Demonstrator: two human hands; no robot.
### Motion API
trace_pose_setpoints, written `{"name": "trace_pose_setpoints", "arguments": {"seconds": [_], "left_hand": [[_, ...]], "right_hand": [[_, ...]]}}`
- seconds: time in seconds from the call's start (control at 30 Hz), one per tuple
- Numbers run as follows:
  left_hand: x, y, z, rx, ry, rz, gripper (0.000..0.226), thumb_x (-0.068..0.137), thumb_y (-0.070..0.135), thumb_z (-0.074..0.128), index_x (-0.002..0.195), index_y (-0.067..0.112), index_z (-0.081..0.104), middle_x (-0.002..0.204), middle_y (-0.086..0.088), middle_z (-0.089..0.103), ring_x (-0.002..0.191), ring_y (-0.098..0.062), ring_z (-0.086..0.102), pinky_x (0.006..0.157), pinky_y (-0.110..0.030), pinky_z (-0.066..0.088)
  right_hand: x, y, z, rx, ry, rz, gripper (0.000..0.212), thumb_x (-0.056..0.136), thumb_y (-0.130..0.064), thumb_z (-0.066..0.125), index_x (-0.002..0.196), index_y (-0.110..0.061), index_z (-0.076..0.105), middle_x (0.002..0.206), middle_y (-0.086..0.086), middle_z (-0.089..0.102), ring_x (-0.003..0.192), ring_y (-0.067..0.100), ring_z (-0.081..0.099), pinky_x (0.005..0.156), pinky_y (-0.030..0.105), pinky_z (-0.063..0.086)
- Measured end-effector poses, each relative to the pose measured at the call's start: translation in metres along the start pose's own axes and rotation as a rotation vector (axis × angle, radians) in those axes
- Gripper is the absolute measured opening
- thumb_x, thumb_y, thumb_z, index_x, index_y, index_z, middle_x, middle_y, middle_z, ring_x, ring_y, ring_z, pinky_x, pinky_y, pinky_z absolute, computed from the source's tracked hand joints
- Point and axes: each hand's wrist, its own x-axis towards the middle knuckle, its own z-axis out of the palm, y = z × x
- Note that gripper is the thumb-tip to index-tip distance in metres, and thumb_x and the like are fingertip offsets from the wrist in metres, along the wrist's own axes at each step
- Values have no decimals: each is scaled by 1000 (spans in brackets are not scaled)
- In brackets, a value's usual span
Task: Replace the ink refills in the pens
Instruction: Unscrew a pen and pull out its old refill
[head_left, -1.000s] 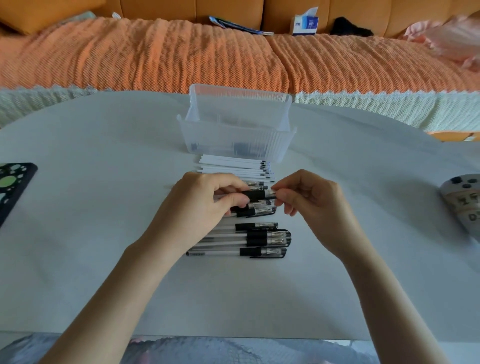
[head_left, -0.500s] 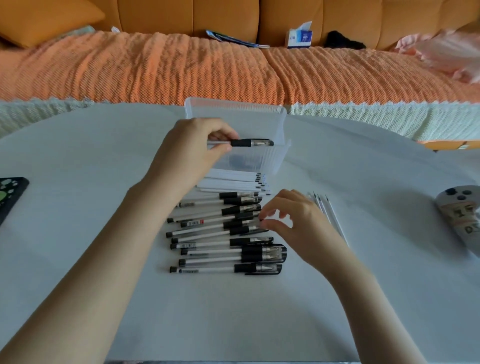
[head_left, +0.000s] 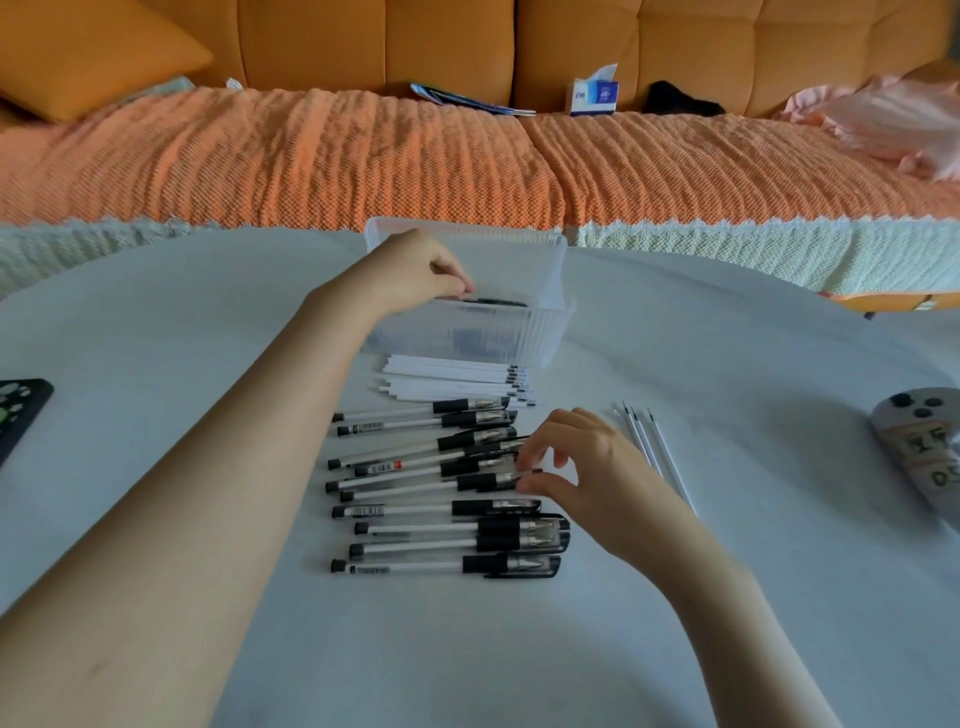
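A row of several black-capped clear pens (head_left: 415, 514) lies on the white table. My left hand (head_left: 415, 270) reaches over the near wall of a clear plastic box (head_left: 540, 332) and pinches one pen (head_left: 496, 301) by its end, low inside the box. My right hand (head_left: 587, 467) rests at the row's right end, with thumb and forefinger curled round the tip of a middle pen (head_left: 483, 480). A stack of white refills (head_left: 447, 376) lies between the box and the row. Three thin refills (head_left: 647, 449) lie just right of my right hand.
A dark phone (head_left: 21, 410) lies at the table's left edge and a grey remote-like object (head_left: 924, 441) at the right edge. Behind the table stands a sofa with an orange cover (head_left: 311, 156) and a tissue box (head_left: 595, 96).
My left hand carried a pen from the row up to the box and lowered it inside. My right hand let go of that pen and dropped to the tips in the row.
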Motion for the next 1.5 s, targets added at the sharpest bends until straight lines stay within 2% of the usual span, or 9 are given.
{"name": "trace_pose_setpoints", "arguments": {"seconds": [0.17,0.23,0.3,0.4,0.53,0.63,0.9,1.13,1.5], "left_hand": [[-19,9,-4,21,125,40,19,93,20,55,104,19,71,104,6,66,85,4,52,74,-12,36],[-37,19,-4,8,217,95,18,93,21,54,100,23,70,97,11,64,77,8,55,72,-10,42],[-62,31,2,-5,268,155,17,93,23,54,99,26,70,100,12,67,84,-9,64,82,-25,50],[-107,49,24,35,195,216,19,92,28,55,103,24,69,105,12,67,93,-4,61,84,-13,44],[-140,54,52,124,141,147,29,89,44,54,111,28,63,108,16,64,100,-3,54,85,-24,43],[-149,46,63,62,117,82,24,89,42,55,106,28,62,100,12,67,91,-8,60,79,-31,47],[-153,35,70,-114,182,59,16,86,38,61,92,25,69,72,11,68,70,-10,64,69,-35,51],[-157,33,69,-41,160,21,28,86,53,51,95,35,69,72,4,67,73,-13,61,65,-30,47],[-156,35,67,-79,57,-11,25,87,54,48,94,39,67,78,10,67,79,-7,62,76,-36,52]], "right_hand": [[-1,-3,-5,61,12,83,6,84,-28,66,87,-27,62,84,-13,59,81,3,53,76,25,44],[-2,-6,-9,114,43,104,6,84,-27,67,87,-28,61,78,-15,59,74,0,53,69,17,42],[-2,-7,-12,188,96,112,8,82,-23,69,84,-26,62,73,-15,60,69,-5,52,66,10,39],[-2,-11,-18,302,156,130,10,80,-16,71,79,-22,63,68,-12,61,65,-3,53,64,8,38],[-2,-10,-21,396,213,121,12,79,-15,72,79,-23,63,67,-7,65,64,8,59,67,22,47],[-3,-9,-20,423,195,116,13,79,-13,71,79,-24,64,67,-7,66,64,10,60,69,32,50],[-5,-13,-19,442,152,84,13,80,-11,70,83,-24,66,69,-13,66,64,4,59,68,17,48],[-5,-17,-19,389,102,61,18,82,-11,66,83,-28,71,72,-15,68,70,4,62,70,13,46],[-10,-21,-22,374,109,51,30,82,-9,66,76,-38,67,69,-20,67,68,2,60,68,9,44]]}}
